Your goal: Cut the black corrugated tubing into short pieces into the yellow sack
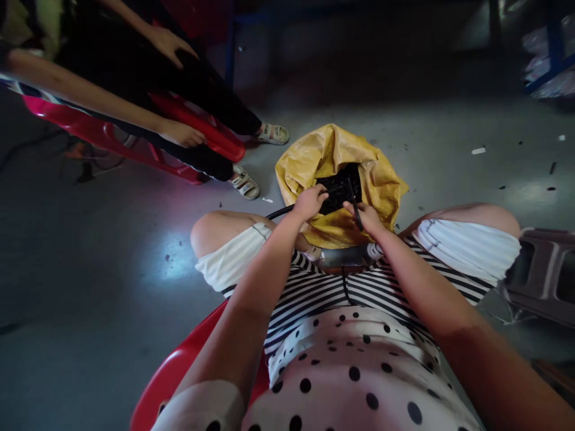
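Observation:
A yellow sack (381, 167) stands open on the floor between my knees, with many small black pieces (335, 200) inside. Over its left side, my left hand (309, 202) is closed on a black tube (281, 212) that trails off to the left past my wrist. My right hand (369, 218) is at the sack's right side, its fingers closed round a dark, slim tool (356, 211) that points over the black pieces. What kind of tool it is cannot be made out clearly.
At the upper left another person sits on a red chair (81, 120), sandalled feet (246, 182) near the sack. A grey stool (545, 269) stands at the right. Small scraps (478, 151) lie on the floor. Blue racking with plastic bags (536, 57) is at the upper right.

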Available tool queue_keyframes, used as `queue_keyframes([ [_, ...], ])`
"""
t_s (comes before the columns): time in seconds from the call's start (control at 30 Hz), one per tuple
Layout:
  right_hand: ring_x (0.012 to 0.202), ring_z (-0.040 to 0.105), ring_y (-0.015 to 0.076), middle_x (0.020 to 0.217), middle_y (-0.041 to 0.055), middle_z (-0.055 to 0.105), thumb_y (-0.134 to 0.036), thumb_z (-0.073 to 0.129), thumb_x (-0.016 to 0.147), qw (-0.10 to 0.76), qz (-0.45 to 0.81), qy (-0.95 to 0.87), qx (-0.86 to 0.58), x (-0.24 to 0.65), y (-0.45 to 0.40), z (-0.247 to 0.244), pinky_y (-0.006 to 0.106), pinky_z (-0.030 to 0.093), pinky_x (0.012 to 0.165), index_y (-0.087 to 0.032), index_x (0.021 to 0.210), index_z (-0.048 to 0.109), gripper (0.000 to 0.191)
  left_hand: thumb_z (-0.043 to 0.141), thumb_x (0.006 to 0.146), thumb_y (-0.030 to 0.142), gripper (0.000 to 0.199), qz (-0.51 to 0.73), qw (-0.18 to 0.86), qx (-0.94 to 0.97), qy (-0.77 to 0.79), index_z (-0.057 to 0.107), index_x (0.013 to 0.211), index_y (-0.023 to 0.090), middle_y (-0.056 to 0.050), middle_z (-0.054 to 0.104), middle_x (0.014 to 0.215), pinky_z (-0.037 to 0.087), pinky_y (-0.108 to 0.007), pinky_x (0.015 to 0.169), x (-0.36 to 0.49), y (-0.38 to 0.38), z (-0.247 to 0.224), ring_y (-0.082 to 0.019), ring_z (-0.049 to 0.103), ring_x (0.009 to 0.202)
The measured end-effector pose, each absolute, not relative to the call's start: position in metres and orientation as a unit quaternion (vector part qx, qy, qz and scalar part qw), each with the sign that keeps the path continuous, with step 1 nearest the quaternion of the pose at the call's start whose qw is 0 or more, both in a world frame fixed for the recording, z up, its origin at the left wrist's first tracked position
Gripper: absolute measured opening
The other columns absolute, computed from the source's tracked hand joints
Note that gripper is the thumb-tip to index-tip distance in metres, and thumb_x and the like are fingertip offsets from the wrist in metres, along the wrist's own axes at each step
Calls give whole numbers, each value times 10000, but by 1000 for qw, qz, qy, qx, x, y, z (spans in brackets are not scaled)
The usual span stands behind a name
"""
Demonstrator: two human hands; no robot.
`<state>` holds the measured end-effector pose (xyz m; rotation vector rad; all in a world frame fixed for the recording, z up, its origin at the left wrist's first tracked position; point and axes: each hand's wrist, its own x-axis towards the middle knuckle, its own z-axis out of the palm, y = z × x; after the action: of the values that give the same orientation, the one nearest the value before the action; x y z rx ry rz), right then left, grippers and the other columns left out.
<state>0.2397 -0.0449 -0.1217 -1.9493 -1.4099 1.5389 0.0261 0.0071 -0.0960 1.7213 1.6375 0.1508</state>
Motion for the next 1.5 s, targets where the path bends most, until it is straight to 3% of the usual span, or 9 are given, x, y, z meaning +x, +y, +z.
queue_keyframes([
  [0.2,859,684,255,915,97,728,-798,587,893,26,502,-556,-662,230,-52,-114,315,482,773,-198,906,654,604,555,1019,250,247,55,339,678,650,718,1190,178,-106,768,1234,504,-347,1027,23,11,-90,-258,691,1176],
  [0.5,885,689,254,978,120,749,-803,538,928,34,522,-541,-659,231,-49,-116,319,488,805,-171,1007,701,658,578,1004,257,258,17,357,708,610,719,1214,207,-92,777,1222,519,-348,996,27,5,-93,-261,701,1153],
  [0.63,830,684,234,911,116,740,-812,489,949,-5,544,-532,-649,231,-48,-117,296,477,770,-154,959,710,695,615,981,237,248,-10,370,725,581,734,1198,230,-76,770,1251,512,-336,994,29,1,-98,-259,693,1172],
  [0.77,758,655,222,786,110,702,-824,464,952,-41,509,-562,-651,229,-48,-117,281,434,694,-155,781,681,724,631,975,240,250,-36,367,718,590,742,1199,245,-72,771,1251,510,-338,987,31,-2,-103,-265,691,1175],
  [1.1,563,456,149,547,8,478,-849,562,865,15,492,-572,-656,230,-54,-120,291,306,566,-223,567,495,697,646,966,241,207,-17,390,687,612,751,1145,233,-55,792,1156,518,-313,955,25,-1,-109,-232,710,1091],
  [1.27,627,542,167,643,14,572,-844,508,896,53,521,-538,-661,233,-55,-119,276,380,615,-218,682,551,663,633,970,234,214,4,383,670,635,748,1149,215,-67,786,1189,521,-314,978,25,3,-105,-232,706,1113],
  [1.5,881,676,243,931,96,726,-795,532,931,-10,524,-556,-644,230,-57,-115,295,469,772,-183,918,666,627,613,995,251,217,20,371,649,664,744,1161,199,-82,782,1205,525,-323,991,29,5,-96,-239,708,1138],
])
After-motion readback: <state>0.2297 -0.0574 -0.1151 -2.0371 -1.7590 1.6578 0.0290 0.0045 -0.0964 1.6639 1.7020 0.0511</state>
